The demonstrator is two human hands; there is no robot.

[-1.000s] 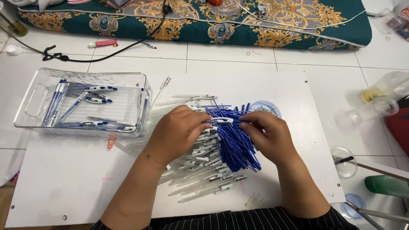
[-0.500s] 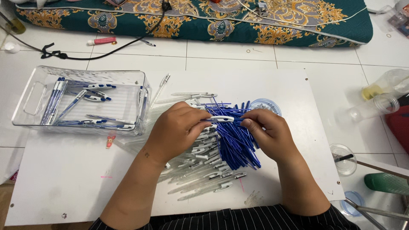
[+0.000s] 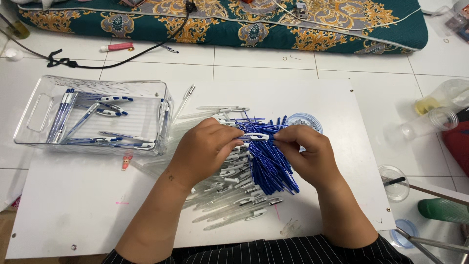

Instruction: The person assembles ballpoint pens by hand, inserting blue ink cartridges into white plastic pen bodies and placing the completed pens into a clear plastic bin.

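My left hand [image 3: 207, 151] and my right hand [image 3: 307, 152] together pinch one pen [image 3: 255, 137] with a white and blue barrel, held level between them above the white board [image 3: 88, 205]. Under my hands lies a heap of blue ink refills [image 3: 267, 161]. A pile of clear pen barrels [image 3: 229, 200] spreads below and left of the refills. To the left stands a clear plastic tray [image 3: 34, 112] holding several finished blue and white pens [image 3: 105, 105].
A small round blue-rimmed lid [image 3: 305, 120] sits behind the refills. Clear plastic cups [image 3: 394, 182] and a bottle [image 3: 439, 100] stand on the tiled floor at right. A patterned green mat [image 3: 254, 24] and a black cable [image 3: 112, 61] lie at the back.
Both hands stay over the refill heap with the pen between them; only small finger shifts show.
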